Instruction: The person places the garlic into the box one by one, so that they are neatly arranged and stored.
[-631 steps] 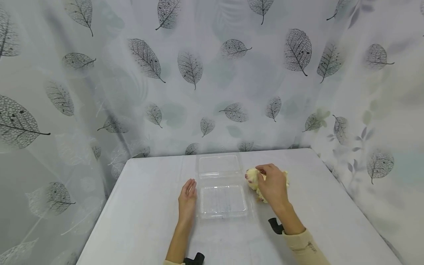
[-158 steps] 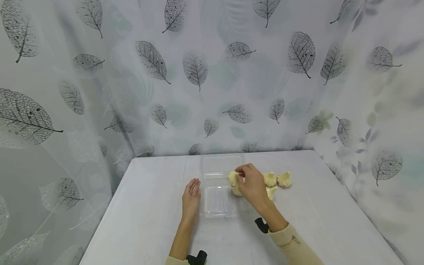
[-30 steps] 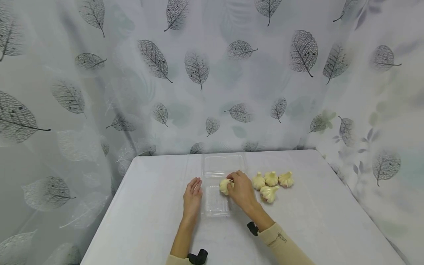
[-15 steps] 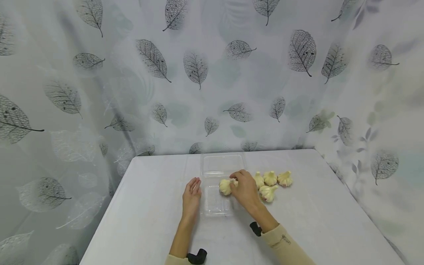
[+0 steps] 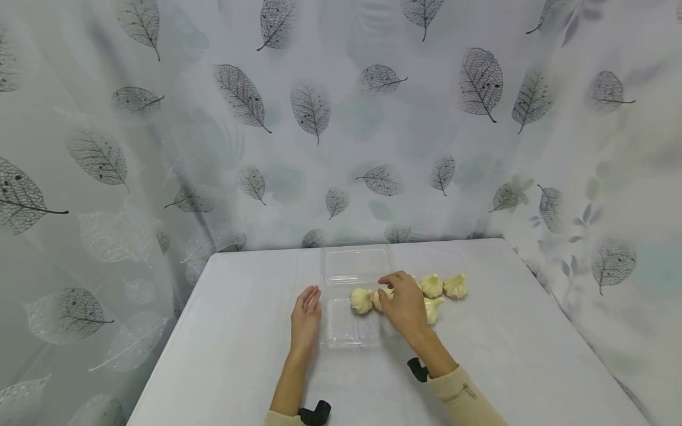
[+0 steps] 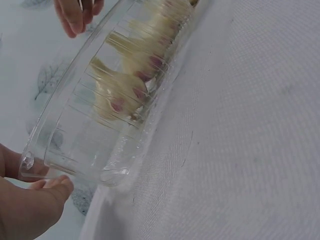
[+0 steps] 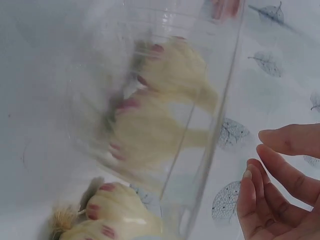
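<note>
A clear hinged plastic container point(image 5: 346, 331) lies with its lid point(image 5: 356, 260) laid back. My left hand point(image 5: 306, 322) is at its left side, and in the left wrist view thumb and fingers pinch the corner of its rim. Inside the base, one garlic bulb point(image 5: 361, 301) sits beside a second garlic bulb point(image 7: 145, 130). My right hand point(image 5: 405, 305) is above the container's right side; its fingers are parted from the second bulb and hold nothing. Several more bulbs point(image 5: 455, 287) lie on the table to the right, partly hidden by the right hand.
The table point(image 5: 240, 331) has a white cloth over it. Leaf-patterned curtains point(image 5: 341, 148) hang behind and on both sides. A dark wrist mount point(image 5: 314, 413) is strapped to each arm.
Over the last second, the right hand has released the second garlic bulb in the container and drawn back right. Earlier, the container stood without garlic. The left hand has stayed in place.
</note>
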A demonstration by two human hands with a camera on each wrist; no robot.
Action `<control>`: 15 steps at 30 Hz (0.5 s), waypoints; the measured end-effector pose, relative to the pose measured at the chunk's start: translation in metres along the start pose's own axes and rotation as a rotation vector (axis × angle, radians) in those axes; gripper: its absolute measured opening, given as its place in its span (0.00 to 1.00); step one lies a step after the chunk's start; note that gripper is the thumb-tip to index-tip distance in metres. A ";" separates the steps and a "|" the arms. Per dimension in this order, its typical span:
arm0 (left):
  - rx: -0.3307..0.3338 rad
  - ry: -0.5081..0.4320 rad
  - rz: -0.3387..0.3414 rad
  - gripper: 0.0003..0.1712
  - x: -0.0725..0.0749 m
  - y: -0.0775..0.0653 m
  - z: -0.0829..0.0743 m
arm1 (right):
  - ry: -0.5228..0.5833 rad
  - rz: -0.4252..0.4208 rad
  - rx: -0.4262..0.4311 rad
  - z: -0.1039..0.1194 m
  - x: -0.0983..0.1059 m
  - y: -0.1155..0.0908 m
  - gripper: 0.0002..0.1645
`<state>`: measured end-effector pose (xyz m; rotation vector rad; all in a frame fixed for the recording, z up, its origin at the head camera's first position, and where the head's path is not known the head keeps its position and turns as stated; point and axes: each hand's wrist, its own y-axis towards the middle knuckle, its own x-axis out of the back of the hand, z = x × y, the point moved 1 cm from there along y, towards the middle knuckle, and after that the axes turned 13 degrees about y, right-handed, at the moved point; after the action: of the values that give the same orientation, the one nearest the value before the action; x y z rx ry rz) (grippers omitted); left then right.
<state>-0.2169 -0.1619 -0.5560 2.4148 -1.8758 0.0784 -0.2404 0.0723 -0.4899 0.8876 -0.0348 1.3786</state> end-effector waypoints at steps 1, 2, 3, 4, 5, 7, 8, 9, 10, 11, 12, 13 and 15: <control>0.003 0.002 0.000 0.31 0.000 0.000 0.000 | 0.003 -0.009 -0.001 0.000 0.002 0.000 0.10; 0.005 0.004 0.000 0.30 0.000 0.000 0.000 | 0.009 -0.018 0.000 -0.001 0.004 -0.001 0.10; 0.008 0.003 -0.001 0.30 0.000 0.000 0.000 | 0.010 -0.025 0.001 -0.001 0.005 -0.001 0.09; 0.006 0.003 -0.002 0.30 0.000 0.000 0.000 | 0.011 -0.033 0.004 -0.002 0.007 -0.001 0.09; 0.006 0.000 -0.003 0.30 0.000 0.000 0.000 | 0.013 -0.039 0.004 -0.002 0.009 -0.001 0.09; 0.009 -0.005 -0.005 0.30 0.000 0.000 0.000 | 0.019 -0.047 -0.003 -0.003 0.013 -0.002 0.09; 0.008 -0.006 -0.006 0.30 0.000 0.000 0.000 | 0.022 -0.047 -0.010 -0.004 0.015 -0.003 0.09; 0.008 -0.006 -0.006 0.30 0.000 -0.001 0.000 | 0.025 -0.047 -0.017 -0.006 0.017 -0.003 0.09; 0.006 -0.004 -0.004 0.30 0.000 -0.001 0.000 | 0.030 -0.052 -0.022 -0.007 0.020 -0.004 0.09; 0.010 -0.006 -0.003 0.30 0.000 -0.001 -0.001 | 0.032 -0.056 -0.029 -0.008 0.022 -0.004 0.09; 0.010 -0.003 0.000 0.30 0.000 -0.001 -0.001 | 0.035 -0.063 -0.032 -0.009 0.024 -0.004 0.09; 0.011 -0.003 0.002 0.30 0.000 -0.002 -0.001 | 0.036 -0.071 -0.034 -0.010 0.026 -0.005 0.10; 0.006 -0.002 0.008 0.31 -0.001 -0.002 -0.002 | 0.037 -0.092 -0.029 -0.013 0.030 -0.005 0.10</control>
<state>-0.2148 -0.1606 -0.5546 2.4125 -1.8884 0.0829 -0.2349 0.1049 -0.4861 0.8296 0.0136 1.3054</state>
